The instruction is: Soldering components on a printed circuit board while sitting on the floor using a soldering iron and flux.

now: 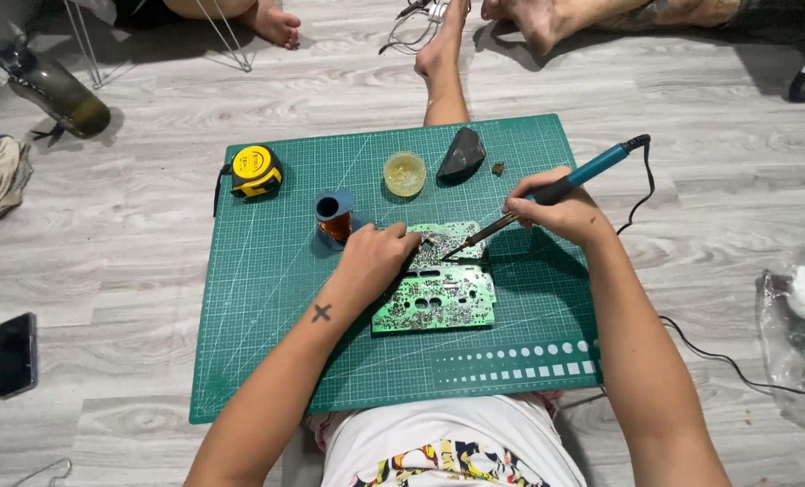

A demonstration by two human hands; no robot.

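**Soldering iron tip on circuit board, head view**

While my left hand (372,259) lies curled on the green circuit board (438,293), fingers pressed down on its near-left edge, my right hand (560,212) pinches the teal soldering iron (560,188) like a pen. Its tip meets the board just right of my left fingers. Beyond my left hand stand a tape roll (335,215) and a small jar (405,172) on the cutting mat (258,361).

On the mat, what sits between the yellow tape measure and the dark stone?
In the head view, a small round jar of yellowish stuff sits between the tape measure and the dark stone.
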